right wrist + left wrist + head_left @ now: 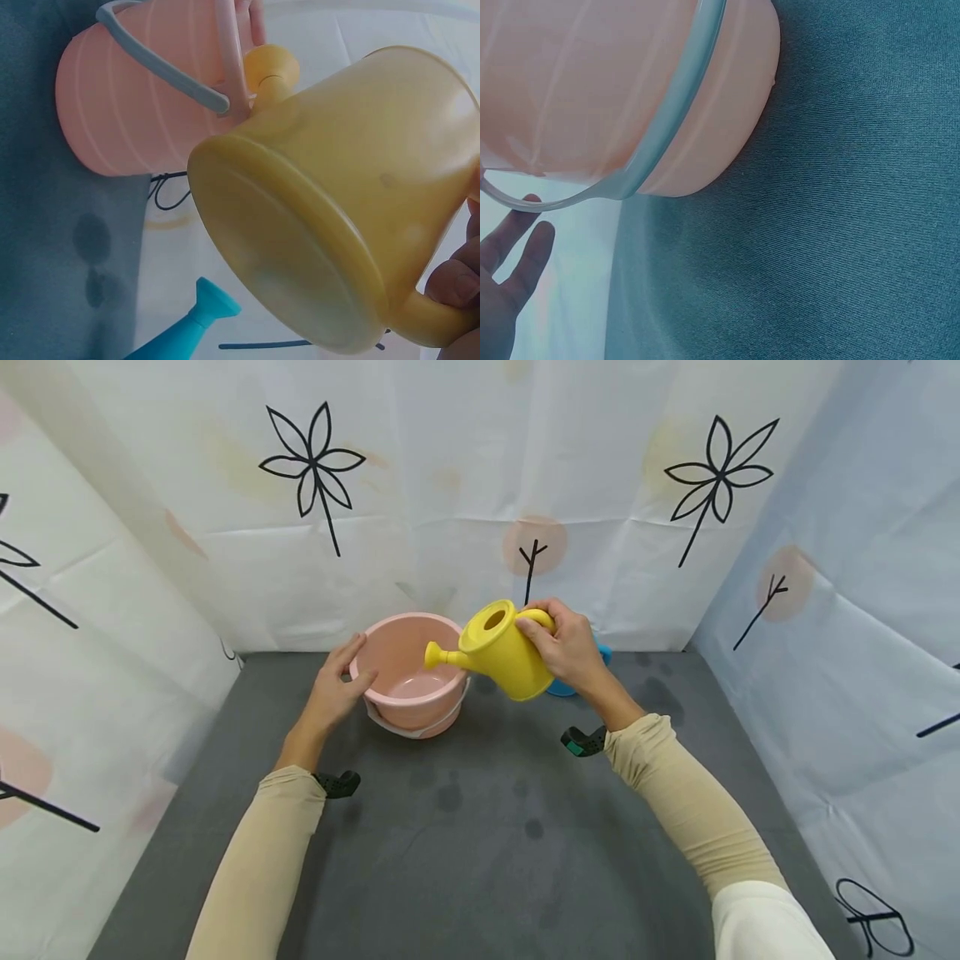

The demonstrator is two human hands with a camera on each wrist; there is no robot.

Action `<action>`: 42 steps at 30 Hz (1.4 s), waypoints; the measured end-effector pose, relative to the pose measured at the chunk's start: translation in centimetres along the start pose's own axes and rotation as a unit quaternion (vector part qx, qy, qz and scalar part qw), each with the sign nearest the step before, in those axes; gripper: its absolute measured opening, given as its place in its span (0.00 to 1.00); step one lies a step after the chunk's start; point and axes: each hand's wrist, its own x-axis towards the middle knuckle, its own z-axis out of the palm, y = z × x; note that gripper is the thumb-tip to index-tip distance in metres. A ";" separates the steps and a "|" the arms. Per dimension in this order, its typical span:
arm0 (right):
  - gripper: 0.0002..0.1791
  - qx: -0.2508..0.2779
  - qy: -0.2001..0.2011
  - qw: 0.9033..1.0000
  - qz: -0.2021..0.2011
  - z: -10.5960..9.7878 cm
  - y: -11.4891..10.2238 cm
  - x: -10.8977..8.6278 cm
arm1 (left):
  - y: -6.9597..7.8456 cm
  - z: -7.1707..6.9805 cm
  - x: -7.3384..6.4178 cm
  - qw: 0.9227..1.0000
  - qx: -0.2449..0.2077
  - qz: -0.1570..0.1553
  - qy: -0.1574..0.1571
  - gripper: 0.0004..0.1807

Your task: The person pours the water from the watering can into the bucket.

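Note:
A yellow watering can is tilted to the left, its spout over the opening of a pink bucket. My right hand grips the can's handle, raised off the table. In the right wrist view the can's base faces the camera. My left hand holds the bucket's left rim, thumb over the edge; in the left wrist view two of its fingers stick out beside the bucket. The bucket stands upright with its pale handle hanging down. No water stream shows.
Behind the right hand stands a blue watering can, mostly hidden; its spout shows in the right wrist view. The dark grey table has several damp spots. Printed cloth walls enclose the back and sides.

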 end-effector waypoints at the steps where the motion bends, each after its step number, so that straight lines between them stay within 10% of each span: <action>1: 0.15 -0.002 0.000 1.000 -0.002 0.0 0.0 0.0 | 0.1 0.0 0.0 1.000 0.002 0.002 0.001 0.36; 4: 0.15 -0.010 -0.002 1.000 -0.009 -0.1 0.0 0.0 | 0.1 0.1 0.1 1.000 0.005 0.005 0.001 0.36; 11: 0.15 -0.021 -0.009 1.000 -0.016 -0.2 -0.2 -0.1 | -4.8 1.0 1.8 1.000 0.008 0.012 0.014 0.37; 42: 0.14 -0.045 -0.013 0.998 -0.036 -0.1 -0.8 0.7 | -4.3 0.8 1.6 1.000 -0.007 0.006 0.029 0.36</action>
